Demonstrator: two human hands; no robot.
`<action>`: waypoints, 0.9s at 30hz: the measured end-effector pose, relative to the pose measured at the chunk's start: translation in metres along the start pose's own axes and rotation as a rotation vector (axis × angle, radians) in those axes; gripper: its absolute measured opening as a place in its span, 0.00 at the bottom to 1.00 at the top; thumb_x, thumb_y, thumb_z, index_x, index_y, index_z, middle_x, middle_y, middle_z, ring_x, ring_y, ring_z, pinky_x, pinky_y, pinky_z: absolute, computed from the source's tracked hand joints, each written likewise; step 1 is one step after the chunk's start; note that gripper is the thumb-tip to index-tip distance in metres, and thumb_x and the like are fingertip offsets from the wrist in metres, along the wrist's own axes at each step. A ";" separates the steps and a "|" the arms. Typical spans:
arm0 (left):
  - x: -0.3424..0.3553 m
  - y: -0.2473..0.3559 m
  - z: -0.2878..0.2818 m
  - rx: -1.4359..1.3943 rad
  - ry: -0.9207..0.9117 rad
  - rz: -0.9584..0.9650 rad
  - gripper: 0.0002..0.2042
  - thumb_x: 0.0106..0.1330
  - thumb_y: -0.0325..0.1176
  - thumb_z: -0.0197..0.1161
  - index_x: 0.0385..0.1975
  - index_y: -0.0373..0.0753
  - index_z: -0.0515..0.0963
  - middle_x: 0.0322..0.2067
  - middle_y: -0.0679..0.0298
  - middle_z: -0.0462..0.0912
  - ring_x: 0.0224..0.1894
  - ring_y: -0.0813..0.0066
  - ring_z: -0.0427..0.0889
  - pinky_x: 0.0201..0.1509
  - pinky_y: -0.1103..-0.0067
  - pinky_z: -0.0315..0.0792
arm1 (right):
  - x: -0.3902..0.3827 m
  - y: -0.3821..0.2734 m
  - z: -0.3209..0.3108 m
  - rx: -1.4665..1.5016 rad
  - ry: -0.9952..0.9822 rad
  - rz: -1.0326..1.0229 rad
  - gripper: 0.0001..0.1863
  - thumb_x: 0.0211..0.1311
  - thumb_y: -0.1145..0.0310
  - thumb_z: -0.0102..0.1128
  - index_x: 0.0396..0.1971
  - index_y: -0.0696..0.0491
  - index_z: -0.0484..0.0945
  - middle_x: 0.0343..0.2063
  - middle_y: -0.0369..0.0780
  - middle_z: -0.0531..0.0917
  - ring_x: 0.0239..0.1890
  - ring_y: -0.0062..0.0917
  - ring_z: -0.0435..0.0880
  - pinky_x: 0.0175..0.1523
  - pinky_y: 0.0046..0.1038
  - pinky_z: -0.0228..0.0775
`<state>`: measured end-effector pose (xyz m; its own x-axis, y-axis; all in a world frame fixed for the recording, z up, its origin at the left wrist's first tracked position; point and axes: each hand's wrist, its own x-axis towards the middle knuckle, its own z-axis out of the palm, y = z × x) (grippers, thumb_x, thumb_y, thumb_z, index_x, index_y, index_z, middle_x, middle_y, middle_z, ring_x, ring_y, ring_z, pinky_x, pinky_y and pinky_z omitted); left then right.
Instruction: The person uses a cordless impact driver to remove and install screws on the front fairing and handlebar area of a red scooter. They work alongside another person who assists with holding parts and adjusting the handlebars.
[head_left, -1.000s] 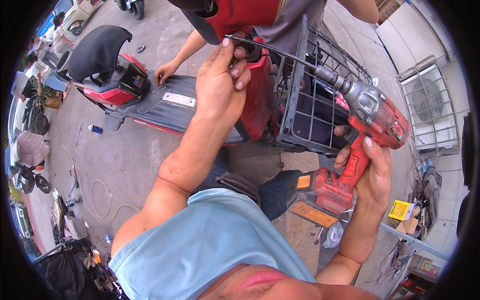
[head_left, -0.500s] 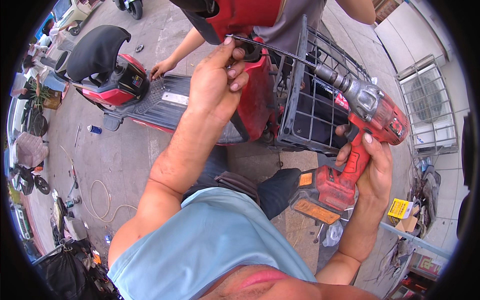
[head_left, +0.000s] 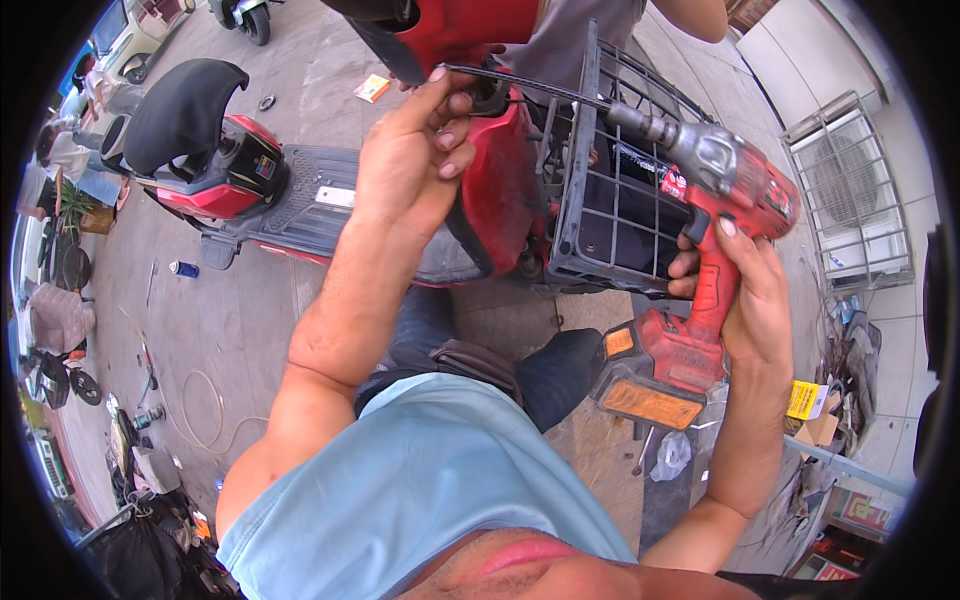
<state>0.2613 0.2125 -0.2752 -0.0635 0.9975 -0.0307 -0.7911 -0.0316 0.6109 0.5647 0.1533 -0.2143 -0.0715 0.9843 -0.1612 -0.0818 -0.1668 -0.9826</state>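
My right hand (head_left: 758, 292) is wrapped round the grip of a red cordless power drill (head_left: 735, 180), held up at the right with its battery end down. From its chuck a long thin drill bit (head_left: 555, 91) runs leftward, nearly level. The thumb and forefinger of my left hand (head_left: 408, 165) pinch the bit's far tip, with the other fingers curled below it. Behind the bit stands a red scooter (head_left: 497, 215), with a black wire basket (head_left: 567, 225) close under the drill.
Another person in a grey shirt (head_left: 570, 60) stands beyond the scooter. At left are its black seat (head_left: 185, 110), a blue can (head_left: 184, 269) and a pale hose (head_left: 205, 410) on the pavement. A caged air-conditioner unit (head_left: 850, 190) lines the right wall.
The other person's hand has left the scooter's footboard, and an orange and white packet now shows near there. My hands, drill and bit have shifted slightly left in view.
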 end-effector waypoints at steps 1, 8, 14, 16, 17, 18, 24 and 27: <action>-0.006 0.003 -0.001 0.085 0.017 0.047 0.10 0.74 0.34 0.57 0.44 0.33 0.77 0.26 0.74 0.65 0.23 0.87 0.60 0.20 0.87 0.53 | 0.003 -0.001 0.000 -0.022 0.022 0.016 0.20 0.68 0.61 0.60 0.48 0.65 0.74 0.35 0.49 0.83 0.29 0.29 0.86 0.31 0.31 0.84; 0.021 0.024 -0.048 1.088 0.115 0.621 0.44 0.52 0.40 0.81 0.62 0.25 0.61 0.19 0.75 0.67 0.23 0.88 0.65 0.27 0.87 0.64 | 0.008 -0.013 0.011 -0.221 0.106 0.080 0.20 0.64 0.55 0.66 0.37 0.58 0.75 0.26 0.38 0.80 0.21 0.20 0.82 0.24 0.24 0.78; 0.036 0.014 -0.029 1.434 0.241 0.740 0.34 0.45 0.52 0.82 0.41 0.33 0.73 0.19 0.69 0.75 0.21 0.79 0.75 0.28 0.80 0.70 | 0.019 -0.018 0.017 -0.458 0.138 0.113 0.21 0.55 0.52 0.74 0.23 0.53 0.74 0.16 0.33 0.74 0.15 0.18 0.77 0.19 0.22 0.72; 0.040 0.012 -0.032 1.441 0.279 0.754 0.32 0.45 0.53 0.81 0.38 0.34 0.74 0.18 0.69 0.75 0.20 0.77 0.75 0.26 0.79 0.70 | 0.020 -0.019 0.020 -0.473 0.154 0.139 0.21 0.55 0.54 0.74 0.21 0.52 0.73 0.14 0.33 0.74 0.14 0.18 0.77 0.19 0.22 0.71; 0.042 0.011 -0.034 1.442 0.301 0.763 0.31 0.45 0.54 0.81 0.36 0.35 0.74 0.18 0.68 0.75 0.19 0.76 0.76 0.25 0.78 0.70 | 0.021 -0.020 0.021 -0.483 0.161 0.150 0.20 0.54 0.55 0.74 0.20 0.52 0.73 0.14 0.33 0.73 0.14 0.18 0.77 0.19 0.22 0.70; 0.043 0.009 -0.035 1.431 0.284 0.815 0.29 0.48 0.52 0.80 0.37 0.35 0.75 0.17 0.70 0.75 0.19 0.80 0.73 0.25 0.80 0.67 | 0.021 -0.020 0.022 -0.482 0.173 0.151 0.20 0.54 0.55 0.74 0.20 0.52 0.73 0.14 0.33 0.73 0.14 0.19 0.77 0.19 0.22 0.70; 0.042 0.005 -0.033 1.432 0.258 0.921 0.25 0.53 0.49 0.79 0.38 0.36 0.77 0.15 0.73 0.73 0.17 0.85 0.66 0.23 0.84 0.62 | 0.019 -0.019 0.022 -0.490 0.200 0.134 0.20 0.55 0.55 0.72 0.20 0.52 0.72 0.14 0.33 0.74 0.14 0.19 0.77 0.18 0.23 0.70; 0.042 0.006 -0.033 1.421 0.258 0.924 0.25 0.53 0.49 0.79 0.37 0.36 0.77 0.15 0.73 0.72 0.17 0.85 0.66 0.22 0.83 0.61 | 0.019 -0.019 0.026 -0.500 0.187 0.119 0.19 0.55 0.55 0.71 0.20 0.52 0.72 0.15 0.33 0.74 0.14 0.19 0.77 0.18 0.23 0.70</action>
<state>0.2341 0.2519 -0.2990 -0.3560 0.6419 0.6792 0.6728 -0.3284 0.6630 0.5394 0.1739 -0.1967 0.1301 0.9612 -0.2432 0.4015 -0.2754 -0.8735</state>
